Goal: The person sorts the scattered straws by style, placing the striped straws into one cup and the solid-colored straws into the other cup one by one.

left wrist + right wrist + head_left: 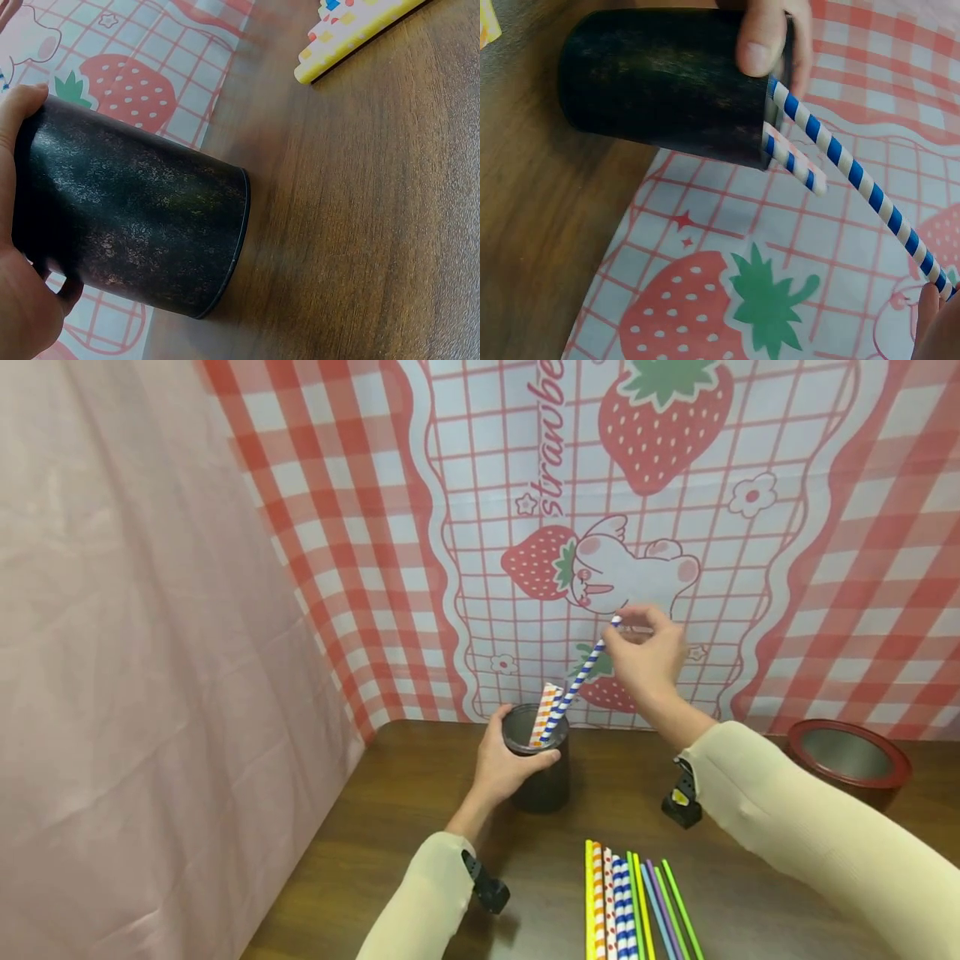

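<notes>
My left hand (508, 764) grips a dark cylindrical can (135, 210) near its rim, the thumb on the near side. Between the fingertips of my right hand (647, 656) is the upper end of a blue-and-white striped paper straw (864, 184). That straw slants down to the left, its lower end inside the can's mouth. Several shorter-looking straws (547, 710), orange-striped and blue-striped, stand in the can and poke out over its rim.
A row of colourful straws (618, 902) lies on the wooden table (427, 793), close to the front. At the right stands a red-rimmed can (851, 756), partly behind my right sleeve. A strawberry-print cloth (495, 627) hangs behind the table; a pale curtain (150, 652) hangs on the left.
</notes>
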Available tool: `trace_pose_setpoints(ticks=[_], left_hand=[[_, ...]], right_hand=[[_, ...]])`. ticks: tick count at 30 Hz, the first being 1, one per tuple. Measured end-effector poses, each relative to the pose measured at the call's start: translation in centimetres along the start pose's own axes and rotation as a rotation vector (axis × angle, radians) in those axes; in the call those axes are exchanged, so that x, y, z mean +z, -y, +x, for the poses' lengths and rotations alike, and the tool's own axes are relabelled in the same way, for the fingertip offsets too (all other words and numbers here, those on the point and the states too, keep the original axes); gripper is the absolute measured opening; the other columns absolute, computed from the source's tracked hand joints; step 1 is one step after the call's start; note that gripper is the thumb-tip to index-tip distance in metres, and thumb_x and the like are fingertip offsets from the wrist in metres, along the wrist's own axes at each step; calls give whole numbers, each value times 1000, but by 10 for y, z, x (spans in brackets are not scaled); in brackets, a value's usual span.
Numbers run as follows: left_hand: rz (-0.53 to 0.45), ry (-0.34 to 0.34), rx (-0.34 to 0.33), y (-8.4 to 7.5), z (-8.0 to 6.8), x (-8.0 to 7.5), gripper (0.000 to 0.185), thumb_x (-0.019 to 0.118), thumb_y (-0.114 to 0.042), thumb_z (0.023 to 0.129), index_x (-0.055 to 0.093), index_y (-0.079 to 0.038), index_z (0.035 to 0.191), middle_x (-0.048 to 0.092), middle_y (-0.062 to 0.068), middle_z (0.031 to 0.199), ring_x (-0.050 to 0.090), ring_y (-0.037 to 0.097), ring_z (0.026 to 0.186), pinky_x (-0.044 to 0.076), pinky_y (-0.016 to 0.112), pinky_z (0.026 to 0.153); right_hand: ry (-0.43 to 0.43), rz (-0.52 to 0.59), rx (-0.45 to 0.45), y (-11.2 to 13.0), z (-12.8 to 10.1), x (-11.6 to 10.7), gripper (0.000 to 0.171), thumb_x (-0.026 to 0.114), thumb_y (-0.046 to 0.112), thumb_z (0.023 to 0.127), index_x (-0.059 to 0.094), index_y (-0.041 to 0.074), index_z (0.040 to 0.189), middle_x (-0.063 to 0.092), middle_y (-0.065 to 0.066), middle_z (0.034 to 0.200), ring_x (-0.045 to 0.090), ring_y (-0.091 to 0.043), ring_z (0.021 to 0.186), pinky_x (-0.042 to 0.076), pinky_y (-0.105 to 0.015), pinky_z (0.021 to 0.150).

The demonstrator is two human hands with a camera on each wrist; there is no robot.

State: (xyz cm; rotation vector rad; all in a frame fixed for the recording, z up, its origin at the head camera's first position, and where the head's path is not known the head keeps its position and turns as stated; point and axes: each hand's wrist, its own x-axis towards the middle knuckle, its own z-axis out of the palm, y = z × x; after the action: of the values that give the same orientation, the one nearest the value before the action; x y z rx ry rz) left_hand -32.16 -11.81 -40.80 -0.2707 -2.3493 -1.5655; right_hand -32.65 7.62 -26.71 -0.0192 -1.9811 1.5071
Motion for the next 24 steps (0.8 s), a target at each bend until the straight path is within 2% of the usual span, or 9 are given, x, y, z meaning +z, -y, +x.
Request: trace_pose_setpoints(ticks=[5,11,16,20,24], left_hand=[[8,-2,-1,1,0,0,100,90,-32,61,36,-15,143,52,7,131,52,19,115,41,37,98],[3,-3,3,0,-1,-1,100,90,-32,61,36,-14,143,53,7,131,53,20,113,43,37,97],[0,-6,12,0,0,0,100,90,-31,60,36,-13,143,53,7,130,53,19,113,43,37,97],[-7,-9,16,2,2,1,100,91,-30,60,36,-13,143,54,6,130,54,18,112,42,35,97],[-16,-10,13,2,2,1,100,91,-31,61,37,-11,143,54,7,129,54,19,112,43,36,97]], right_hand=[[22,-40,-52,-14,-6,13,24,66,12,85,66,4,108,68,-10,107,67,-22,92,52,-19,67],[37,-102,-35,-26,-14,23,24,67,16,83,67,9,107,71,-10,103,68,-21,88,51,-17,61],[85,-63,-29,-35,-20,29,24,67,13,85,66,6,108,70,-13,101,69,-26,81,51,-16,52],[104,-82,-55,-44,-23,34,23,69,11,84,66,4,106,71,-15,99,70,-28,82,48,-14,54],[119,-132,-80,-51,-27,40,24,70,13,83,68,4,105,70,-15,103,70,-28,84,51,-25,62]])
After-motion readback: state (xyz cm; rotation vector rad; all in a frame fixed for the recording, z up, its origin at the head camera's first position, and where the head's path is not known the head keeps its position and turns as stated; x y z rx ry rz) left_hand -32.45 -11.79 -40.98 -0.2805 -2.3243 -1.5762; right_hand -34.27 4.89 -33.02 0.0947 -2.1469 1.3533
